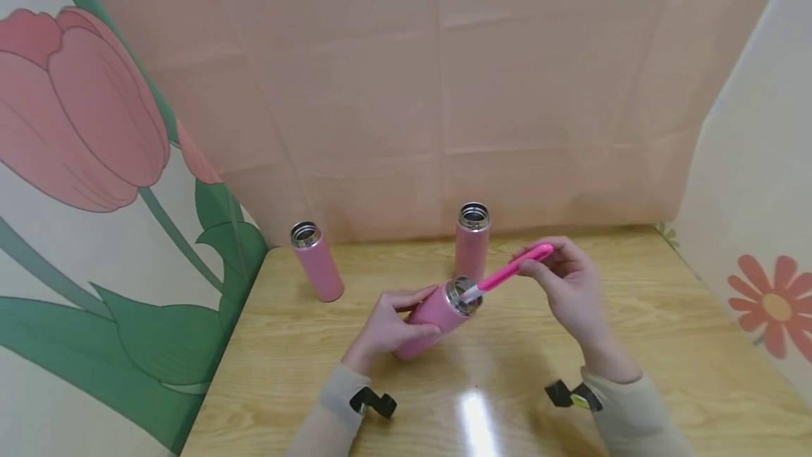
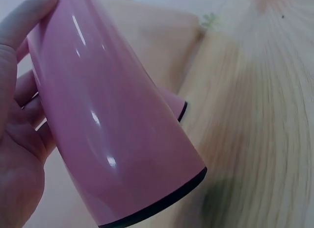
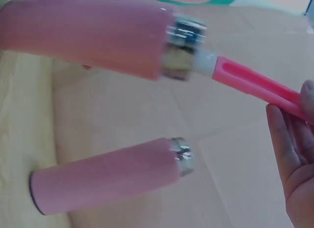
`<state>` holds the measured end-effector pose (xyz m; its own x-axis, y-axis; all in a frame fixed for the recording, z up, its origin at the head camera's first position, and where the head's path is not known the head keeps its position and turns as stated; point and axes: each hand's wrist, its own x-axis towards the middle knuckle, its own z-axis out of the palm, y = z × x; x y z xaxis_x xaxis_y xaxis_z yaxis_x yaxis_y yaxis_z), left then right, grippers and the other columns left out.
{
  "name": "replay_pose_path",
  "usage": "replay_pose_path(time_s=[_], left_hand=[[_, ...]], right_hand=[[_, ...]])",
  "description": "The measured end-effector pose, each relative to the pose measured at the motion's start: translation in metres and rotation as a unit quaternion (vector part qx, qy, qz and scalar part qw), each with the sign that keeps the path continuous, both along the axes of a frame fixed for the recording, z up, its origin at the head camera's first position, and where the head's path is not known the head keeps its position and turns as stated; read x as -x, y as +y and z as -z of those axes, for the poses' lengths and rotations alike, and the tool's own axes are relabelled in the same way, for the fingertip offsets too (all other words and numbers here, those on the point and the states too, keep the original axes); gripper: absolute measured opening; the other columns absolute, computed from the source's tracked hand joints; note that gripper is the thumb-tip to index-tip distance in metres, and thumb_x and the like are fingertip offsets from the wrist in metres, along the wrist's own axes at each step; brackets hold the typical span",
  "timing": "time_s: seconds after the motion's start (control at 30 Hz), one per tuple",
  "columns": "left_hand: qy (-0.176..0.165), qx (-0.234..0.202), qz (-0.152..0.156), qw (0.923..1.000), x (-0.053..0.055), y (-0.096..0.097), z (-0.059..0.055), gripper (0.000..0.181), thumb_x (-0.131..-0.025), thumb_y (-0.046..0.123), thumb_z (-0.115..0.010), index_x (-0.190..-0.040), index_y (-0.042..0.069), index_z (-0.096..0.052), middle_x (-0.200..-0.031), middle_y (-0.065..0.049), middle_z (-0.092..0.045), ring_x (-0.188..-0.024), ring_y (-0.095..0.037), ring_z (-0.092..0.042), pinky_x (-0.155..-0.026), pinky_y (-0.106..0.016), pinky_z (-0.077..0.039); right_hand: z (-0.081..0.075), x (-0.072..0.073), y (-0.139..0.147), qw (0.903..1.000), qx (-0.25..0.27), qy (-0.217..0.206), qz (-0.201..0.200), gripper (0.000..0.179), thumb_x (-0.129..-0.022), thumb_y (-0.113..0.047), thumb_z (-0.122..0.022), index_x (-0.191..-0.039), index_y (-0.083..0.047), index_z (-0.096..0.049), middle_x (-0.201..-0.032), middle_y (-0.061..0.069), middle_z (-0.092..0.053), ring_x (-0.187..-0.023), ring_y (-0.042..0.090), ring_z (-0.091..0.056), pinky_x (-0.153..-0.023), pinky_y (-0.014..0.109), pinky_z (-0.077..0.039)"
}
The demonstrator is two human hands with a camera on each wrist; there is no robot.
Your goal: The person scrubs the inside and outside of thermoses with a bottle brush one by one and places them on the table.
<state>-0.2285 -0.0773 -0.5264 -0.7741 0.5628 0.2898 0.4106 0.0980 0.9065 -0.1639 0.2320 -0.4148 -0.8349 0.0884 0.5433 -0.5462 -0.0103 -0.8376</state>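
My left hand (image 1: 396,326) grips a pink metal bottle (image 1: 436,316) round its body, tilted with its steel mouth to the upper right. In the left wrist view the bottle (image 2: 113,125) shows its dark base rim, with thumb and fingers about the upper part. My right hand (image 1: 571,288) pinches the bright pink handle of a brush (image 1: 507,272) between thumb and fingers. The brush's pale shaft runs into the bottle's mouth; its head is hidden inside. From the right wrist, the brush handle (image 3: 255,83) lies in line with the bottle opening.
Two more pink bottles without lids stand on the wooden table (image 1: 273,372): one bottle (image 1: 320,266) at the back left, another bottle (image 1: 472,245) just behind the held one. A pink-beige cloth (image 1: 444,90) hangs behind the table. Flower-printed panels (image 1: 95,125) flank both sides.
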Motion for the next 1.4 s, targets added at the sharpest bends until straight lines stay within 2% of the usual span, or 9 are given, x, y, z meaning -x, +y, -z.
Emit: replay_pose_path(time_s=[0.2, 0.4, 0.6, 0.87, 1.07, 1.4], left_hand=[[-0.005, 0.008, -0.002, 1.0000, 0.000, -0.004, 0.004, 0.065, -0.087, 0.017, -0.092, -0.147, 0.020, -0.067, -0.144, 0.005, -0.067, -0.127, -0.018, -0.067, -0.104, -0.038, -0.056], [0.006, 0.006, 0.012, 0.9999, -0.002, -0.002, -0.001, 0.065, -0.088, 0.014, -0.091, -0.148, 0.017, -0.066, -0.145, 0.002, -0.067, -0.127, -0.020, -0.067, -0.104, -0.037, -0.056], [-0.008, 0.014, 0.012, 0.9998, -0.002, -0.006, 0.001, 0.066, -0.089, 0.020, -0.091, -0.150, 0.023, -0.065, -0.147, 0.006, -0.065, -0.132, -0.019, -0.064, -0.108, -0.042, -0.054], [-0.001, 0.013, 0.012, 0.9998, -0.001, -0.011, 0.004, 0.065, -0.089, 0.018, -0.091, -0.149, 0.020, -0.065, -0.147, 0.004, -0.065, -0.133, -0.021, -0.064, -0.108, -0.042, -0.054], [-0.022, 0.013, 0.005, 0.9997, -0.001, -0.012, 0.002, 0.065, -0.088, 0.018, -0.091, -0.148, 0.023, -0.066, -0.147, 0.006, -0.065, -0.134, -0.020, -0.063, -0.110, -0.045, -0.052], [-0.015, 0.019, 0.004, 0.9997, 0.000, -0.013, 0.000, 0.066, -0.088, 0.021, -0.092, -0.149, 0.025, -0.066, -0.147, 0.006, -0.066, -0.132, -0.021, -0.064, -0.108, -0.041, -0.053]], right_hand=[[-0.016, -0.003, 0.013, 0.9964, 0.083, 0.008, 0.011, 0.018, -0.096, 0.017, -0.067, -0.114, 0.017, -0.064, -0.101, 0.013, -0.079, -0.092, 0.020, -0.078, -0.083, 0.034, -0.064], [-0.025, -0.008, 0.021, 0.9929, 0.097, -0.024, 0.063, 0.019, -0.097, 0.012, -0.071, -0.114, 0.018, -0.065, -0.100, 0.014, -0.079, -0.091, 0.021, -0.078, -0.082, 0.034, -0.064], [-0.028, -0.009, 0.023, 0.9893, 0.102, -0.045, 0.094, 0.022, -0.097, 0.008, -0.073, -0.115, 0.017, -0.066, -0.101, 0.016, -0.079, -0.091, 0.022, -0.078, -0.082, 0.034, -0.064], [-0.029, -0.006, 0.026, 0.9861, 0.126, -0.032, 0.103, 0.021, -0.096, 0.010, -0.072, -0.114, 0.019, -0.065, -0.100, 0.019, -0.078, -0.087, 0.023, -0.078, -0.080, 0.035, -0.064], [-0.031, -0.006, 0.026, 0.9820, 0.160, -0.025, 0.097, 0.021, -0.095, 0.012, -0.072, -0.113, 0.020, -0.066, -0.099, 0.023, -0.077, -0.086, 0.024, -0.078, -0.079, 0.036, -0.064], [-0.029, -0.006, 0.030, 0.9781, 0.169, -0.027, 0.119, 0.024, -0.094, 0.009, -0.075, -0.114, 0.020, -0.066, -0.097, 0.022, -0.078, -0.085, 0.023, -0.078, -0.077, 0.036, -0.064]])
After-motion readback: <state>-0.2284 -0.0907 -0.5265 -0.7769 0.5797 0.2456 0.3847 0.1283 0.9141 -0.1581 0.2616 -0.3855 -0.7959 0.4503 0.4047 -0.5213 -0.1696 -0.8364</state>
